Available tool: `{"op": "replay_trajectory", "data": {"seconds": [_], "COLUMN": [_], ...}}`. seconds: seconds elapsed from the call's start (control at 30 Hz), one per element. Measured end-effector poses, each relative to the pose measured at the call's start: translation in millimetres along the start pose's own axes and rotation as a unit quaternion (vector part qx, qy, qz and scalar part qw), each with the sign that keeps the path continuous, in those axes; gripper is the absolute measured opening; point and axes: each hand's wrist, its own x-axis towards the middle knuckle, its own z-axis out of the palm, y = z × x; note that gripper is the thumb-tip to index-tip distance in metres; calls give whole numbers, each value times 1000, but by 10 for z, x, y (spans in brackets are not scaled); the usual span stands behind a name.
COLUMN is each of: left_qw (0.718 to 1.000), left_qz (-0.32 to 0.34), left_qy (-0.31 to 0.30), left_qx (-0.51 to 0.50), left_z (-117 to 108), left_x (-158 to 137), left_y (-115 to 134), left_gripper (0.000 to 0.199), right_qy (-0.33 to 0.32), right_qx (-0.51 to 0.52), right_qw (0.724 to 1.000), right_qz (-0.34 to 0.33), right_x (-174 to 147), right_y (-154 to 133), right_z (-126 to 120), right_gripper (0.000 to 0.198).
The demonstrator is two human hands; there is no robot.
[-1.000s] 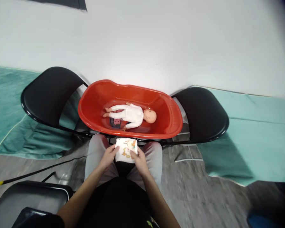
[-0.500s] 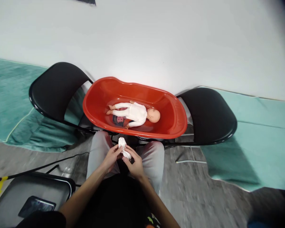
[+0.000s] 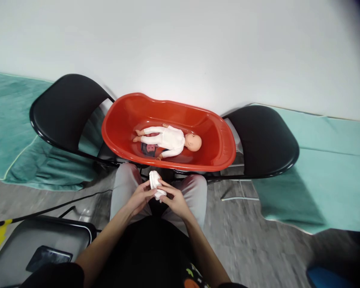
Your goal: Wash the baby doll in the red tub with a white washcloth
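Observation:
A small bunched-up white cloth [image 3: 156, 185] is held above my lap between both hands; its exact kind does not show. My left hand [image 3: 140, 197] pinches it from the left, and my right hand [image 3: 174, 198] grips it from the right with the fingers over its front. Just beyond my knees stands a red baby bathtub [image 3: 180, 107]. In it a baby doll [image 3: 171, 140] in white clothing lies on its back, head to the right and bare feet to the left. A dark patch with a pink figure [image 3: 151, 149] shows on the tub floor beside the doll.
Black folding chairs stand left [image 3: 69, 110] and right [image 3: 267, 140] of the tub, against a white wall [image 3: 180, 48]. Teal cloths [image 3: 333, 176] lie at both sides. At lower left, a phone [image 3: 49, 258] rests on a grey seat [image 3: 15, 248], near a black cable [image 3: 48, 210].
My fingers have shifted on the white cloth, and it looks slightly fuller. The whole view has moved a little, while the doll and the tub stay in place.

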Motion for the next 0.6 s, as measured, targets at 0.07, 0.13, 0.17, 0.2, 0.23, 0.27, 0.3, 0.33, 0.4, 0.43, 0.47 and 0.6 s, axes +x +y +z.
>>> {"op": "replay_trajectory", "data": {"seconds": [0.07,0.13,0.17,0.2,0.23,0.27,0.3,0.33,0.4,0.43,0.47,0.6], "left_qw": [1000,1000,1000,1000,1000,1000,1000,1000,1000,999,999,999], "left_qz": [-3,-5,-7,-8,-10,-11,-11,-11,-15,-19,-23,-16], "left_qy": [-9,-14,-14,-11,-8,-4,1,6,18,24,29,40], "left_qx": [1,1,1,0,0,1,3,6,12,14,16,31], "left_z": [6,16,22,27,32,37,41,44,44,42,38,25], "left_x": [-17,-25,-25,-20,-13,-3,8,20,42,52,60,84], "left_y": [15,32,39,43,43,41,34,25,0,-14,-29,-75], "left_gripper": [56,58,59,59,58,57,56,55,53,52,51,50], "right_qy": [-12,-14,-4,14,41,72,109,148,218,244,258,224], "right_qx": [23,31,32,33,35,39,45,54,67,68,63,-9], "right_qw": [1000,999,999,999,998,996,992,986,971,965,962,975], "right_qz": [7,6,5,9,17,28,42,54,67,65,58,14], "right_x": [17,33,43,53,64,76,88,99,114,116,112,57], "right_y": [-46,-57,-44,-19,15,55,98,137,189,198,195,143], "right_z": [-21,-17,-7,6,21,34,43,46,36,25,14,30], "right_gripper": [36,34,33,33,34,36,38,41,44,44,43,37]}}
